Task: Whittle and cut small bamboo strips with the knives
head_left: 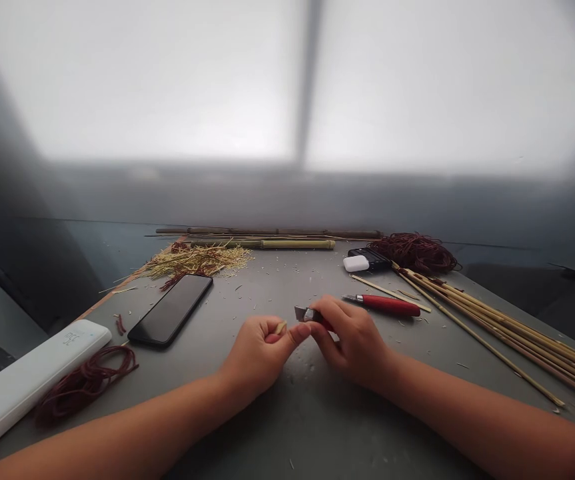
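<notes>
Close together over the middle of the grey table [287, 427], my two hands nearly meet. In my left hand [262, 350], the fingers are curled round a small pale piece of cane [280, 327]; most of it is hidden by the fingers. My right hand [350, 337] is closed round a utility knife [312, 315], whose short blade points left toward the left hand. The knife's handle is mostly covered by my fingers. Just beyond the right hand lies a red-handled carving knife [390, 305], beside a thin pale strip [392, 293].
A phone [172, 313], a white power bank [32, 387] and a dark red cord coil [90, 377] lie left. Shavings [197, 259] and bamboo poles [292, 245] are at the back. Right are a cord bundle [414, 252], white case [356, 263] and long canes [512, 320].
</notes>
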Tool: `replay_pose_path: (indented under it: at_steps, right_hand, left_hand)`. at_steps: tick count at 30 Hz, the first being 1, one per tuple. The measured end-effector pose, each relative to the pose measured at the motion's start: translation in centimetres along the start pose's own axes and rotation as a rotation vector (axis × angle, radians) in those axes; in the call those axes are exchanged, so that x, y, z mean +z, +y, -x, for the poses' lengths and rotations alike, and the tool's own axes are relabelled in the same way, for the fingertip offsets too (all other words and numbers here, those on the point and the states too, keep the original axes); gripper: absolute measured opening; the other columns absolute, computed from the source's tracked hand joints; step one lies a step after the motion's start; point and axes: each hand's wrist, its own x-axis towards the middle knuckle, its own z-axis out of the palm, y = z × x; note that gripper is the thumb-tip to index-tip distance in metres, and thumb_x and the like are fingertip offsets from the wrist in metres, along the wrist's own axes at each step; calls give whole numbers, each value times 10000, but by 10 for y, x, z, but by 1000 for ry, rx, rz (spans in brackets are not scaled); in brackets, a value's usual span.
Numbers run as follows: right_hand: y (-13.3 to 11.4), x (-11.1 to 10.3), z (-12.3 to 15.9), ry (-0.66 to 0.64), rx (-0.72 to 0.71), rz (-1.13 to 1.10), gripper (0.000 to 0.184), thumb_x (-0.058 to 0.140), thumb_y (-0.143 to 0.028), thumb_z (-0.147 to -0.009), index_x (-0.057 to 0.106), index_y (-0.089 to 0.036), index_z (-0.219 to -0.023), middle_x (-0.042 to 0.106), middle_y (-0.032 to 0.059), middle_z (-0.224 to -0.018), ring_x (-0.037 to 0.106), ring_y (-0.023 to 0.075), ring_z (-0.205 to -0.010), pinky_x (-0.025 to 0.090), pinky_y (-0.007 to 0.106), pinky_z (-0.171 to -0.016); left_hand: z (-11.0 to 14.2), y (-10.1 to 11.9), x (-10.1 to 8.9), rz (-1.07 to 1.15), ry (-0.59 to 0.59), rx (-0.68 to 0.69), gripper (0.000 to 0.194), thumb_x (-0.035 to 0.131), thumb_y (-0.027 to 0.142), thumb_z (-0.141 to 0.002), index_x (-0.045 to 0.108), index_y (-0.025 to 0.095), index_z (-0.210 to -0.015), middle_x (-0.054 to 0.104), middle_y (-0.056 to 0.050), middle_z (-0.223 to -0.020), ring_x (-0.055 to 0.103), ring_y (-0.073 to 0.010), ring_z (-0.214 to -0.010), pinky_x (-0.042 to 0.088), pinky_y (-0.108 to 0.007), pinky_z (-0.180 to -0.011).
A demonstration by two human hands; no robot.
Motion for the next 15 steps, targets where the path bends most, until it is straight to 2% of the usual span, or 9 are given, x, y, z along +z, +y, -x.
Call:
replay_pose_path:
  at_steps: [3,8,12,15]
  right_hand:
    - [1,-1,-1,7,40,6,247,387,-324,-1027,508,-203,-849,546,-4,-669,484,139,-546,365,254,-533]
    - [0,-1,-3,63,44,-99,234,449,-402,-1011,541,-196,-950,599,11,-726,539,145,-594,431,251,-564]
    - [-1,0,-2,91,19,-186,55,532,-253,-953,549,-214,-919,572,-24,-682,499,120,-557,409,224,-532]
    - [-2,1,-2,106,-20,-239,96,531,-136,-907,540,-221,-864,533,-43,-650,450,106,-533,369,214,-505]
  left_hand:
    - [-2,-2,-3,1,17,2,646,700,632,-728,206,236,-598,210,98,-539,204,-80,-510,172,-257,-488]
    - [2,-2,-2,-127,-85,168,437,631,525,-843,345,230,-692,336,79,-621,290,-103,-565,255,-253,-519]
    - [6,-4,0,-250,-186,233,349,559,498,-895,410,219,-747,421,53,-652,344,-121,-585,267,-269,-535]
    - [6,-4,-1,-210,-166,262,393,397,538,-964,464,205,-765,443,29,-685,366,-141,-627,298,-285,-575]
